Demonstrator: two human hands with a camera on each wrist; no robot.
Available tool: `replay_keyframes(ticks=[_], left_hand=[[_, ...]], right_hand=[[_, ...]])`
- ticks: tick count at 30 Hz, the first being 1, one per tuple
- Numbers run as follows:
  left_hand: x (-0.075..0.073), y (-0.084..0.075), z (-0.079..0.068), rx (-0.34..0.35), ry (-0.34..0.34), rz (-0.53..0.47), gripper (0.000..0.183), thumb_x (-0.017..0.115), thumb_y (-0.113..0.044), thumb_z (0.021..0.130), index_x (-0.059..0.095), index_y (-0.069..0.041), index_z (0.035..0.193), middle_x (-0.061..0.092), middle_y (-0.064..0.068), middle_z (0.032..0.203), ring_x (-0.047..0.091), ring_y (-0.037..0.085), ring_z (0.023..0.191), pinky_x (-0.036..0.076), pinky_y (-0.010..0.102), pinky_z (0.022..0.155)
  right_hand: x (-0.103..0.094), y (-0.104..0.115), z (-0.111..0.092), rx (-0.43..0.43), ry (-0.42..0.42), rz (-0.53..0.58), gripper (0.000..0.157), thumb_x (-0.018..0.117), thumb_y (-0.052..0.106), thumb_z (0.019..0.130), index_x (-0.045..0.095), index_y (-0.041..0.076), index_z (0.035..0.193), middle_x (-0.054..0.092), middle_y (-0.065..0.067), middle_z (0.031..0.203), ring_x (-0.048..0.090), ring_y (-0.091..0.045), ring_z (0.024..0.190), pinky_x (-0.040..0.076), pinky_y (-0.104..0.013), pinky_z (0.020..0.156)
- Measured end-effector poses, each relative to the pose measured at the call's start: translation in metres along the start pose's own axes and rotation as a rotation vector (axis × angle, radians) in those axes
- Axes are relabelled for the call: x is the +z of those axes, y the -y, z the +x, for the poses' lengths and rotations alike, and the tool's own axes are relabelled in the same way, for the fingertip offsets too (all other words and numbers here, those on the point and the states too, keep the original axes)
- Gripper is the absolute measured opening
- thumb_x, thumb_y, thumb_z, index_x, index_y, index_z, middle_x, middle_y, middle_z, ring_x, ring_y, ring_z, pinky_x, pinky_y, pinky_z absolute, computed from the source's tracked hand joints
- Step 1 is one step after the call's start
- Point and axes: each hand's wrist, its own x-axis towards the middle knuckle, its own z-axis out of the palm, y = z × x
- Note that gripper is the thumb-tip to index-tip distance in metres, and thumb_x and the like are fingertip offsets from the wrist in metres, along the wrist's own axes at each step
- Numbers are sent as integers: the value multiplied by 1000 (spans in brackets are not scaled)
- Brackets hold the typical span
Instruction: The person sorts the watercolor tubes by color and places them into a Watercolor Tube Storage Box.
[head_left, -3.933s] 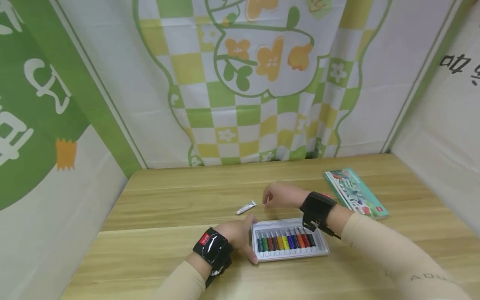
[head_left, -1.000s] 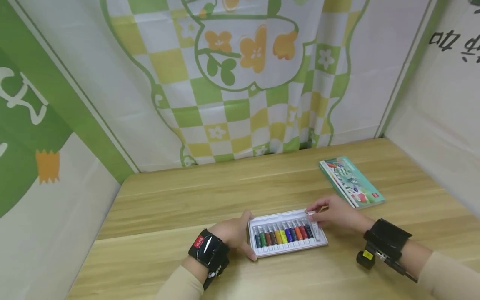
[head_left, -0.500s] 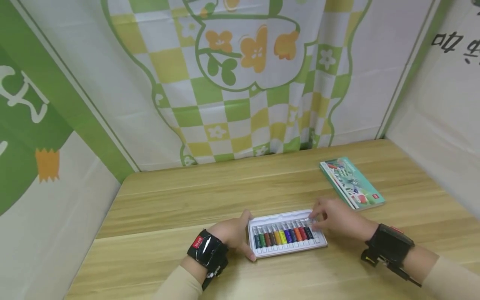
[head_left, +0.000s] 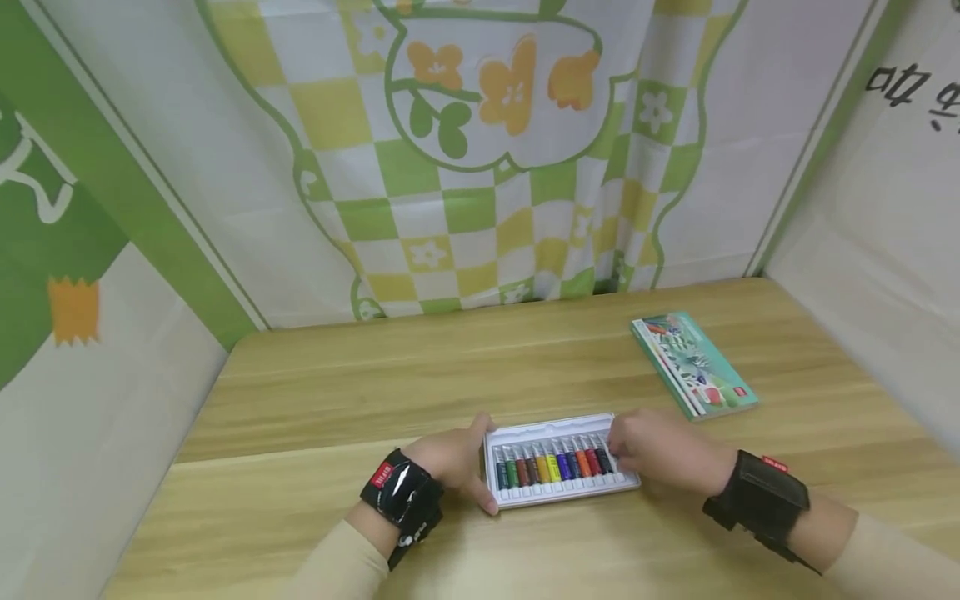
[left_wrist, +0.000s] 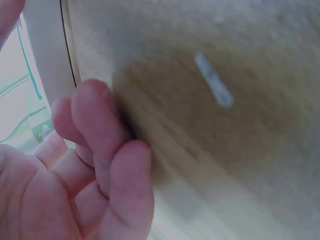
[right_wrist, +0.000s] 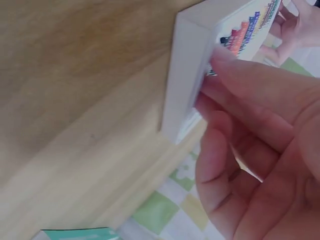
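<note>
A white tray of paint tubes lies on the table, its tubes side by side in a row of several colours. My left hand holds the tray's left end in the head view, with thumb and forefinger spread along its short side. At the right end, my right hand has its fingers curled over the last slot and hides most of the white paint tube there. In the right wrist view, the right thumb and fingers reach over the rim of the tray; the pinched tube itself is hidden.
A teal box with a printed picture lies at the back right of the wooden table. A patterned curtain hangs behind. A pale elongated spot shows in the left wrist view; whether object or reflection I cannot tell.
The white paint tube, earlier loose on the table, was brought by my right hand into the tray's right end. That hand has since curled lower over it. My left hand keeps its hold.
</note>
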Motion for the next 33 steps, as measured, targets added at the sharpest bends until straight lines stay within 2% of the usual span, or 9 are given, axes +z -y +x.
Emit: replay_keyframes(ticks=[6,14,17,18,21,24,27,30,33], left_hand=[[-2,2,2,0,-1,15,95,100,-26,63,40,-9,135,66,12,103,59,24,84,50,42,77],[-1,2,-5,32,-36,68,107,99,-30,64,37,-6,147,70,16,104,61,22,82,52,43,78],[-5,6,-9,58,-53,19,113,98,-25,64,34,-6,154,69,17,101,61,24,80,52,44,72],[-7,7,-11,74,-68,10,112,98,-25,65,34,-6,155,69,18,104,63,26,84,53,45,75],[-12,10,-17,146,-120,13,93,93,-20,74,44,-4,152,67,20,118,64,33,105,53,50,89],[-13,11,-21,267,-172,101,57,83,-13,86,61,-2,138,63,18,134,58,35,126,46,51,105],[-10,10,-24,380,-191,182,31,69,0,92,70,1,123,67,16,130,60,33,124,47,47,105],[-6,8,-24,443,-185,226,30,60,10,92,73,2,118,70,14,124,64,29,120,49,44,102],[-1,8,-23,453,-173,237,36,54,15,90,74,2,117,71,12,124,64,28,120,49,42,102]], right_hand=[[-2,4,1,-9,-11,7,12,81,2,82,77,13,85,71,2,88,68,-14,81,57,-36,71],[3,-7,-7,-4,-31,62,16,79,3,86,80,4,102,73,-7,106,70,-27,102,57,-44,87],[2,-8,-11,-22,-54,72,17,78,4,88,79,3,105,71,-5,104,68,-21,94,58,-38,82],[2,-9,-13,-20,-59,73,17,77,5,89,79,3,106,69,-2,100,66,-17,88,58,-34,77],[1,-10,-15,-2,-51,79,19,75,7,92,79,3,109,59,6,87,51,-6,72,48,-24,62],[0,-10,-15,35,-22,81,20,74,9,94,79,4,113,52,9,81,42,-3,67,39,-23,57],[0,-10,-14,58,3,82,21,74,11,94,78,5,114,59,9,84,44,-4,68,40,-23,58],[0,-10,-12,87,16,97,19,74,12,95,79,5,112,69,5,91,49,-5,70,43,-25,61],[1,-12,-10,119,31,124,17,73,12,95,80,5,110,73,0,98,52,-6,74,44,-25,64]])
